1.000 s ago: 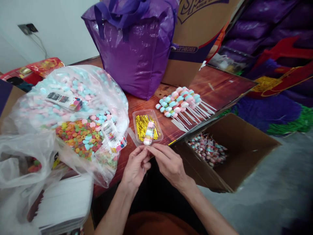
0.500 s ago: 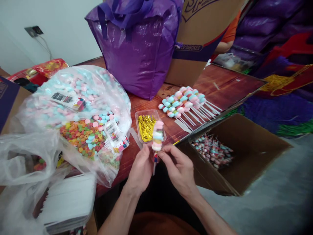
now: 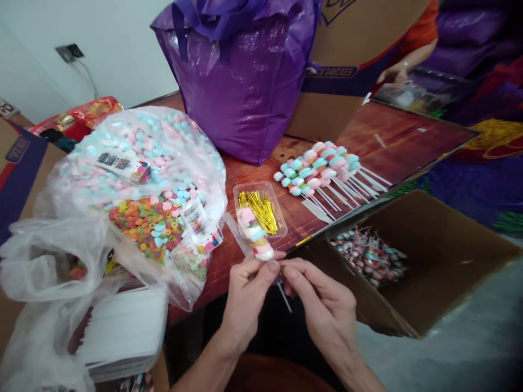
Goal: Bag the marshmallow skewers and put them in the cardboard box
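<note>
Candy skewer [image 3: 255, 234] of pink, blue and white marshmallow pieces stacked on a thin white stick, wrapped in clear film, tilted with its top leaning up and left, stick end pointing down and right, held at the counter's near edge, just in front of the tray of gold ties

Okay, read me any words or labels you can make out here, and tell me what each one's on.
"...S 24BOXES", partly cut off: purple band on the big cardboard box.
Card labels in the candy bag: print too blurred to read.
Purple carton at left: logo too blurred.
</note>
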